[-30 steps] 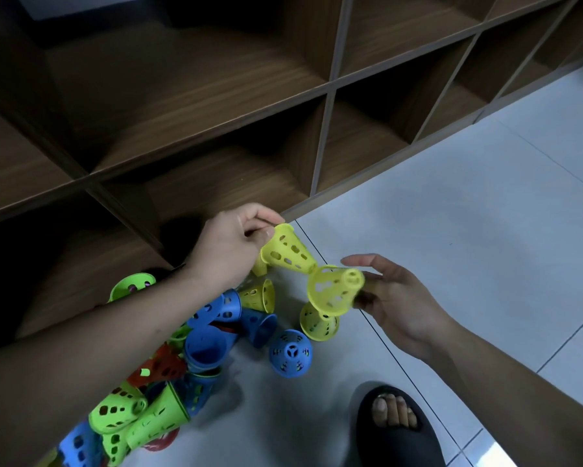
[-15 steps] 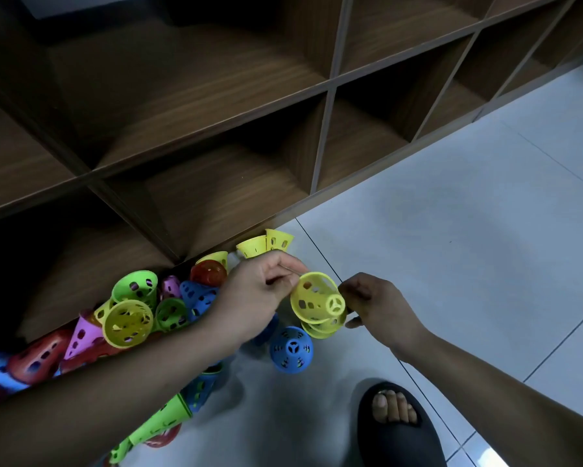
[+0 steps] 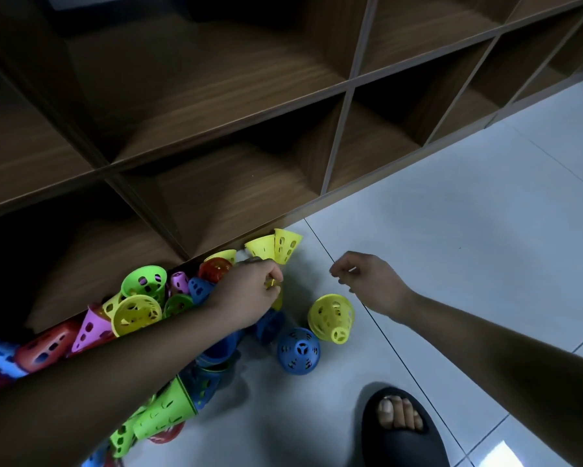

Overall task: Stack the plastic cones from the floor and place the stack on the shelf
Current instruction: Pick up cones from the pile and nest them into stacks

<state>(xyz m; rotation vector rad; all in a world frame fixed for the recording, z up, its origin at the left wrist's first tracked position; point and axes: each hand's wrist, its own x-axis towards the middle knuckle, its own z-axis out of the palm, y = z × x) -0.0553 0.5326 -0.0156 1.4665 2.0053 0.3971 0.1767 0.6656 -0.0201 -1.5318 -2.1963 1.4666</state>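
Many perforated plastic cones lie in a pile (image 3: 142,305) on the white floor against the wooden shelf (image 3: 337,139). My left hand (image 3: 249,293) reaches into the pile and pinches a yellow cone (image 3: 278,301) that is mostly hidden under my fingers. My right hand (image 3: 367,281) hovers to the right with loosely curled fingers and holds nothing. A short yellow stack of nested cones (image 3: 330,318) lies on its side on the floor just below my right hand. A blue cone (image 3: 298,351) lies next to it.
Two more yellow cones (image 3: 276,246) rest at the shelf's base. The open shelf cubbies run along the back. A foot in a black slipper (image 3: 401,429) stands at the bottom right. Bare white tile floor (image 3: 468,230) stretches to the right.
The yellow nested cones that both hands held together now lie on the floor. My right hand has let go and lifted away; my left hand has moved up to another yellow cone.
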